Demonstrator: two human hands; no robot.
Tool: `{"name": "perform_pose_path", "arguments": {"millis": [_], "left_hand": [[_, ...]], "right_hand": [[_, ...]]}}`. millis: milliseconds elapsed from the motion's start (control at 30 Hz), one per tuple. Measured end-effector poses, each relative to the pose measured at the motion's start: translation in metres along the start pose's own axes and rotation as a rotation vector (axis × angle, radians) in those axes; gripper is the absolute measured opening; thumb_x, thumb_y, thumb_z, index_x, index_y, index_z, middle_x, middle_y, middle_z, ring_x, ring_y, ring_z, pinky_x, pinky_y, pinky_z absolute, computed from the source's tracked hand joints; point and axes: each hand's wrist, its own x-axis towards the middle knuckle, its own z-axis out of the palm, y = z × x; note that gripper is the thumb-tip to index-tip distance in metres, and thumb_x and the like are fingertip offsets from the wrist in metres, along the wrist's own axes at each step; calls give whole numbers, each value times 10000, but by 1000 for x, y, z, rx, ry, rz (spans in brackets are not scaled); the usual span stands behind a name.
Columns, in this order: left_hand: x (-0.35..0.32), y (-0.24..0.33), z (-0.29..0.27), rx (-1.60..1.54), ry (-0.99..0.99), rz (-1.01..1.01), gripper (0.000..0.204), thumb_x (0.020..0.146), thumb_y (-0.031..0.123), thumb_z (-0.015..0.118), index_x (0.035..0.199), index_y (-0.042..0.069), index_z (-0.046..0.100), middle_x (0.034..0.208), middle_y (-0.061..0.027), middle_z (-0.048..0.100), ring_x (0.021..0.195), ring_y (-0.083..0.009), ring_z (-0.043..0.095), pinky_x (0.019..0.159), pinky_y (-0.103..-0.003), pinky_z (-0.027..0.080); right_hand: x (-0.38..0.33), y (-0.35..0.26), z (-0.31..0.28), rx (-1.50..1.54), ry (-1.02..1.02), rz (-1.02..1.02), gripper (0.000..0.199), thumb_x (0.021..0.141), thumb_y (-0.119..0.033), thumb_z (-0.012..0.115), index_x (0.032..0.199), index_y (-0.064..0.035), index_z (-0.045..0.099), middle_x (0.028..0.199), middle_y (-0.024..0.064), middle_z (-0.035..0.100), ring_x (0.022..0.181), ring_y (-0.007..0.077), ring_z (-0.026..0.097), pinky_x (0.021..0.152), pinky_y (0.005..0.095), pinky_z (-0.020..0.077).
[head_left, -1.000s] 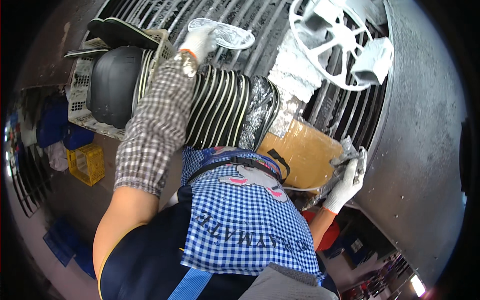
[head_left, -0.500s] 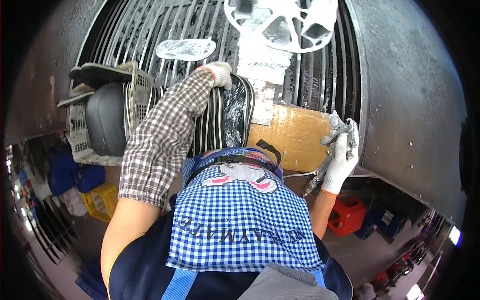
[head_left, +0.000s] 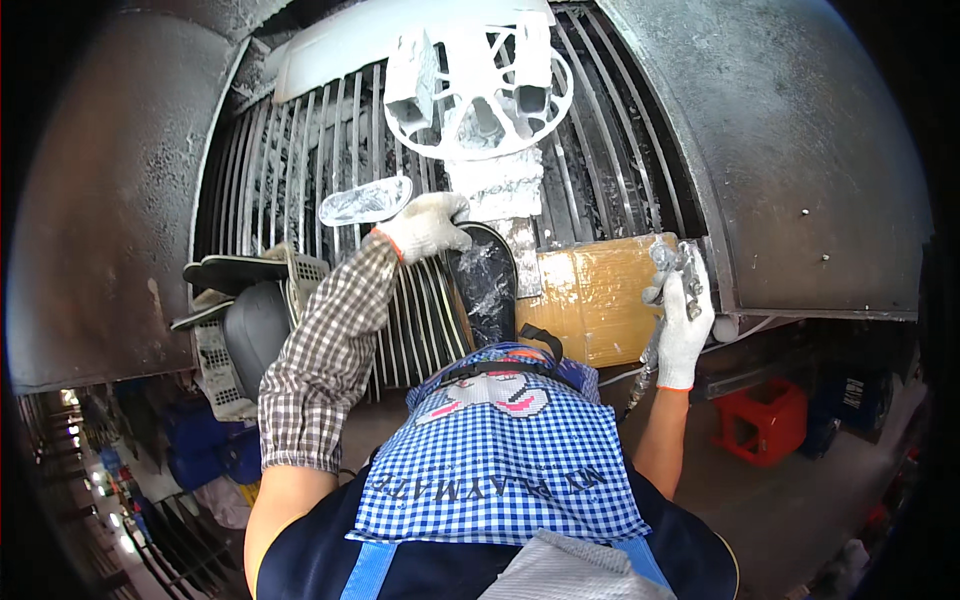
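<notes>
My left hand, in a white knit glove, has its fingers closed around the far end of a black shoe sole. That sole leans at the right end of a row of upright black soles with pale edges. In my gloved right hand is a grey-coated spray gun, gripped over the right end of a brown taped cardboard piece. A whitish, paint-covered sole lies flat on the slats just beyond my left hand.
A white-coated spoked turntable with two block supports stands on the metal slats. Metal side walls flank the booth. A grating-sided crate of soles sits at left. A red stool is on the floor at right.
My left hand has closed on the end sole's far tip, and that sole now stands apart from the row. The spray gun stays in my right hand. The whole view has shifted.
</notes>
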Motion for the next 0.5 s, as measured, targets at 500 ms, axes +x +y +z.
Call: {"name": "perform_pose_path", "arguments": {"millis": [500], "left_hand": [[-64,87,-87,-729,200,193,617,873,13,720,1468,42,559,1343,-152,660,1005,-165,708,838,-283,618]], "right_hand": [[-1,12,-16,-35,48,4,491,1024,-90,613,1486,35,504,1164,65,643,943,108,615,845,269,518]]}}
